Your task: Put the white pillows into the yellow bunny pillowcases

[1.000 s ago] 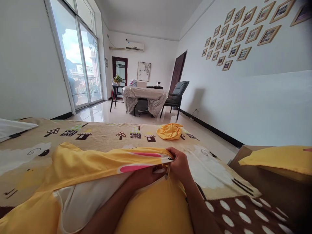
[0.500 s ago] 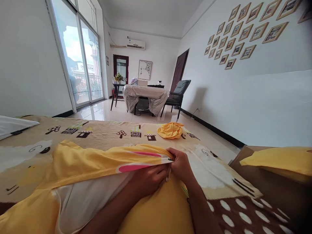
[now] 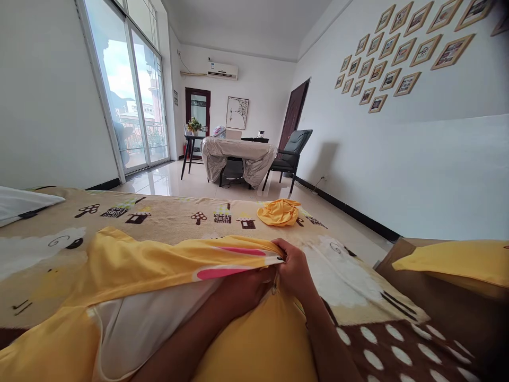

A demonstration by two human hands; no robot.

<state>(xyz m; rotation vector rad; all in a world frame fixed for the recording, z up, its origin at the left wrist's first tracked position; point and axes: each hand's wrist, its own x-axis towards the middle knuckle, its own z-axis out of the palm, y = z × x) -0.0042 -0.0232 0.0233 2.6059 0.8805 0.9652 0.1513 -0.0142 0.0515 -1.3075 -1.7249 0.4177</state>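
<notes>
A yellow pillowcase (image 3: 159,265) with a pink-and-white print lies in front of me, its long opening spread toward me. Inside the opening shows a white pillow (image 3: 139,323). My right hand (image 3: 294,268) is closed on the pillowcase's gathered edge at the right end of the opening. Close beside it, my left hand (image 3: 248,289) reaches in under the raised flap, over the white pillow. Its fingers are curled and partly covered, so what they grip is hidden. A small zip pull (image 3: 274,289) hangs between the two hands.
The patterned blanket (image 3: 167,212) spreads under everything. On it lies a crumpled yellow cloth (image 3: 279,213) at the far edge. A white item (image 3: 27,201) is at left. To the right, a cardboard box (image 3: 417,281) holds a yellow pillow (image 3: 457,260). Beyond stand a covered table (image 3: 238,148) and a chair (image 3: 292,151).
My left hand has slipped slightly farther under the flap, its fingers more covered now. The flap's printed part has shifted a little to the right. My right hand keeps its grip.
</notes>
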